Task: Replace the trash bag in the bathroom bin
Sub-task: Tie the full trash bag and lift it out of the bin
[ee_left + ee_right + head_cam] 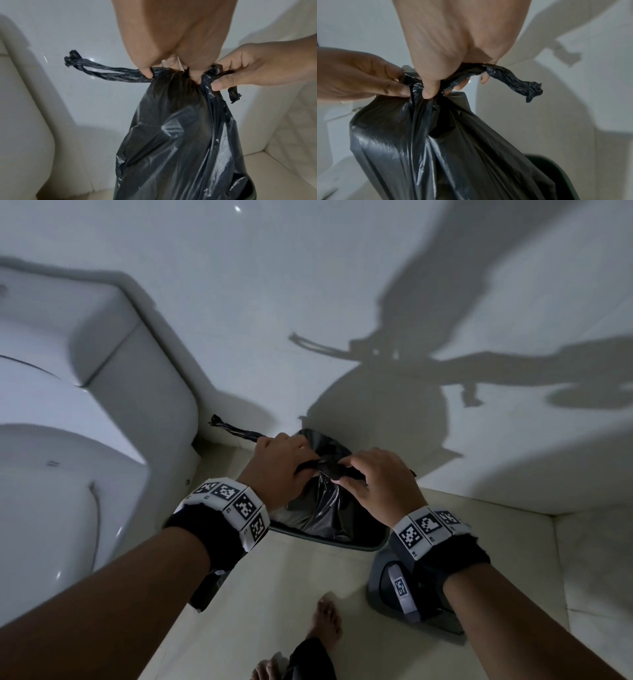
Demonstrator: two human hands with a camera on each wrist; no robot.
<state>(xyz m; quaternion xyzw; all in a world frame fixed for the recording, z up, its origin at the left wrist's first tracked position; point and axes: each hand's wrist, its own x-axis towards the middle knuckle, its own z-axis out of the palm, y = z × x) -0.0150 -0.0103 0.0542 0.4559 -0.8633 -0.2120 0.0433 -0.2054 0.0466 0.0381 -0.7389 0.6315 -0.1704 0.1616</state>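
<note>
A black trash bag (pixel 318 510) stands in the dark bin (pixel 346 544) on the floor, its neck gathered into a knot (pixel 327 467). My left hand (pixel 301 470) pinches the neck beside a long twisted tail (pixel 236 432) that sticks out to the left. My right hand (pixel 346 474) grips the other twisted tail (pixel 513 79). In the left wrist view the left fingers (pixel 147 73) curl round the tail (pixel 102 73) above the bag (pixel 180 135). The right wrist view shows the right thumb (pixel 429 89) pressing on the neck of the bag (pixel 436 148), with the bin's rim (pixel 556 170) below.
A white toilet (pixel 68 440) stands close on the left. Pale walls close in behind the bin and to the right, forming a corner. My bare foot (pixel 327 621) is on the cream floor (pixel 291 594) just in front of the bin.
</note>
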